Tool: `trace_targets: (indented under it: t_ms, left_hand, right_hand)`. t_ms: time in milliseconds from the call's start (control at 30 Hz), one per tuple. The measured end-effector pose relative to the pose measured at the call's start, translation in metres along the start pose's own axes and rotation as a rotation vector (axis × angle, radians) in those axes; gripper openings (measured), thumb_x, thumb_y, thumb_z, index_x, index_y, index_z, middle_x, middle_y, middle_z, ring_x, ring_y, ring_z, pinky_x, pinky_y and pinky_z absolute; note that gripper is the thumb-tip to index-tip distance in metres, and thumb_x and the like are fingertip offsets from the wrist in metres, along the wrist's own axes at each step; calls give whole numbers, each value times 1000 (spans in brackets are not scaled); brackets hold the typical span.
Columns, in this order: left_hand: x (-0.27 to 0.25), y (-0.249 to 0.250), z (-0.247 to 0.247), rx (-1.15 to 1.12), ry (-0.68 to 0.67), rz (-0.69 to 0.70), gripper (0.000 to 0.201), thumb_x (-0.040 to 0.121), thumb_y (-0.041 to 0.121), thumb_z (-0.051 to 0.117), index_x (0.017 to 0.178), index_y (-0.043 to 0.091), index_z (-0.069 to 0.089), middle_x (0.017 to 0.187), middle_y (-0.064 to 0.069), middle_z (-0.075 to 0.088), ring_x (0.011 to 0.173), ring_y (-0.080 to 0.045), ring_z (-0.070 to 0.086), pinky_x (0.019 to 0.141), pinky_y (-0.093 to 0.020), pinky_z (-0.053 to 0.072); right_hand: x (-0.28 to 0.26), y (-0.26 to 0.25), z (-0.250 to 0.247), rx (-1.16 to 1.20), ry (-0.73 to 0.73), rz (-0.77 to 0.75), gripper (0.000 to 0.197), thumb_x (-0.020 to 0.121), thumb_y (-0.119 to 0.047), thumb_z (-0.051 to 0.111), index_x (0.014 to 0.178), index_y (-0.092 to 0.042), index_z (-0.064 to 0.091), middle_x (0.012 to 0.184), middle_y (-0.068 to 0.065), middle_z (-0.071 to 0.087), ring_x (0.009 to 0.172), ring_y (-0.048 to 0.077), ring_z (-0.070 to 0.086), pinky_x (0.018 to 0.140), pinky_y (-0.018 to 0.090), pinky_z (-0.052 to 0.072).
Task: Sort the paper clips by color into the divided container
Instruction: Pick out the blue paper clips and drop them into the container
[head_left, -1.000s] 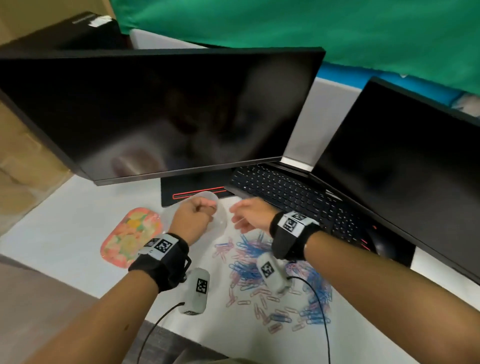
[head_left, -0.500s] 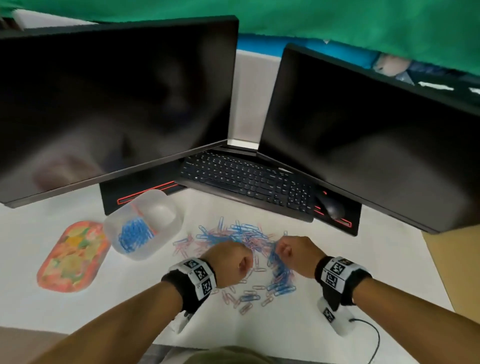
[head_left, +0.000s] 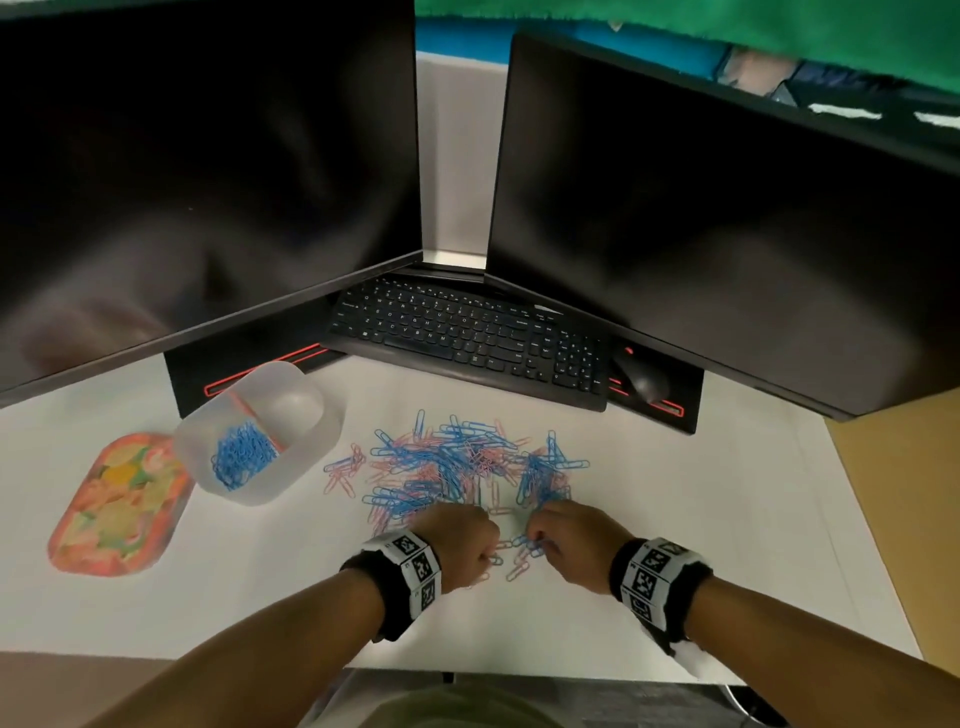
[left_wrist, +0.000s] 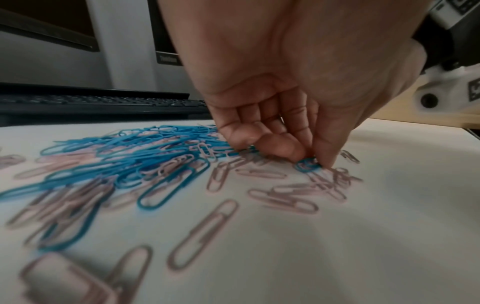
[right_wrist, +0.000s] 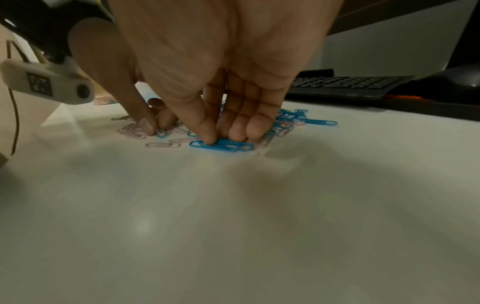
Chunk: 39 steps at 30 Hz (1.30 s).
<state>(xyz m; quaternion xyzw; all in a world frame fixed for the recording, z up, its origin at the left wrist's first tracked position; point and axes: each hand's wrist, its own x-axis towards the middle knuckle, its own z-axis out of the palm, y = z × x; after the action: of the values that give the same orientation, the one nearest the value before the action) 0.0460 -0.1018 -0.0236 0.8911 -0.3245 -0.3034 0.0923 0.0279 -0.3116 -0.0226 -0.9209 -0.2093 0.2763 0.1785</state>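
Where pinched, blue clip crosswise.

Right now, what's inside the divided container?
The container has two compartments. The nearer one holds a heap of blue clips; what lies beneath the heap is covered. The farther compartment looks empty, with no pink clips showing, though the frosted wall blurs its floor.

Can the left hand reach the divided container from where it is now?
Probably yes. The left hand is at the clip pile, pinching a blue clip. The divided container stands to its left, with only bare table and loose clips between.
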Motion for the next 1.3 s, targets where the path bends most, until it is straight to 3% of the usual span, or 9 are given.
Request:
trace_targets:
  t_ms: [167,367,467,600,700,800,967,1067,1300]
  left_hand:
    - [-1,-4,-5,-31,58,-46,22,89,21,47,94,13,66,101,-4,67,92,-27,64,83,-37,54]
    - [-3,-15,-9,-207,179,-92,13,90,21,50,90,20,63,96,3,67,86,-18,63,74,-27,51]
    - [0,-21,-9,-363,206,-122,17,87,13,50,91,21,64,89,4,70,81,-15,65,71,-24,51]
    - [5,-27,-8,-501,255,-150,32,88,9,47,113,20,62,91,-2,72,80,-18,66,76,-28,55]
    - [10,-28,-11,-537,285,-146,31,89,6,44,105,17,68,89,0,68,75,-14,61,69,-19,46]
    - [16,-21,-13,-597,254,-177,28,88,6,43,98,17,67,82,3,66,68,-12,59,60,-16,43]
    - [30,-5,-13,-637,185,-183,20,92,13,43,95,20,62,80,9,62,64,-5,56,56,-16,40]
    - [36,1,-10,-618,185,-170,20,91,12,44,93,20,62,85,6,63,76,-12,61,62,-17,42]
    - [44,13,-8,-616,158,-204,18,93,20,44,91,10,59,84,-3,63,78,-19,58,70,-28,45]
  right_hand:
    - [6,-1,-4,-38,0,-40,24,92,-11,44,109,-13,60,110,5,59,100,23,55,86,32,47]
    - [-2,13,2,-123,24,-180,19,86,-15,50,102,-18,60,106,0,60,96,19,55,80,30,49]
    - [1,17,4,-90,8,-135,21,87,-6,49,101,-17,59,107,2,59,98,21,55,81,29,47]
    - [2,14,-3,56,27,-42,19,89,-12,49,102,-18,61,100,-4,57,88,13,51,82,26,46]
    - [3,13,-9,233,101,49,14,88,-13,57,95,-17,68,85,-9,58,74,7,54,74,22,49]
    - [3,14,-16,444,121,173,10,86,-12,64,91,-17,72,78,-13,63,66,-3,59,64,9,45]
    - [5,18,-23,452,120,250,17,88,-19,63,99,-19,76,76,-18,64,69,-10,57,60,0,38]
    - [5,22,-24,480,103,296,19,89,-21,60,99,-20,76,74,-20,63,66,-9,55,60,2,35]
    - [3,29,-31,596,165,339,21,95,-19,50,89,-22,70,76,-12,65,72,3,60,67,16,44]
